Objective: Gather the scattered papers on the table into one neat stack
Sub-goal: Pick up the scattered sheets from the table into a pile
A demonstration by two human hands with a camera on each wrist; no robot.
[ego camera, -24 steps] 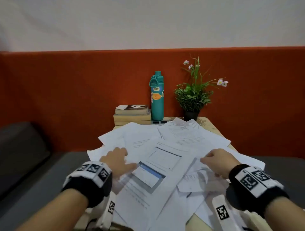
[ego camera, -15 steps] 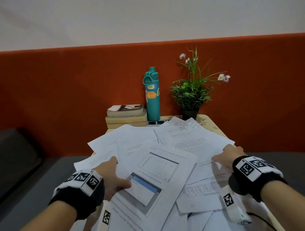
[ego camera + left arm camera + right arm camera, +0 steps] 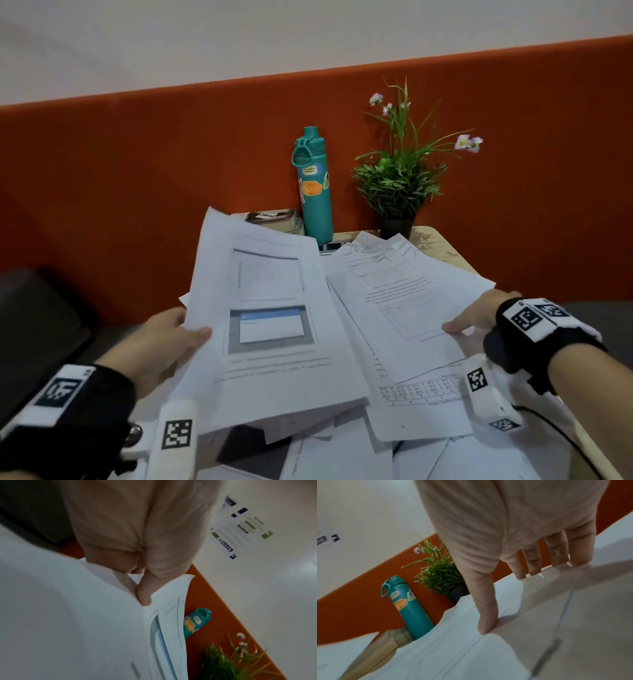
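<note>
White printed papers lie scattered over the small table (image 3: 442,246). My left hand (image 3: 171,337) grips the left edge of a bundle of sheets (image 3: 274,325), thumb on top, and holds it tilted up off the table. The top sheet shows a blue-and-grey screenshot. In the left wrist view the thumb (image 3: 145,596) presses on the bundle (image 3: 77,628). My right hand (image 3: 476,318) pinches the right edge of other sheets (image 3: 404,301), with the thumb (image 3: 486,622) on top and the fingers (image 3: 532,562) behind the edge. More loose papers (image 3: 428,428) lie underneath.
A teal bottle (image 3: 315,192), a potted plant (image 3: 400,181) and stacked books (image 3: 274,217) stand at the table's far edge against an orange wall panel. A dark flat object (image 3: 246,442) shows under the lifted bundle. A grey sofa (image 3: 34,308) lies to the left.
My left hand has taken hold of a bundle and lifted it, tilting it up. My right hand has moved out to the right edge of the papers and pinched sheets there.
</note>
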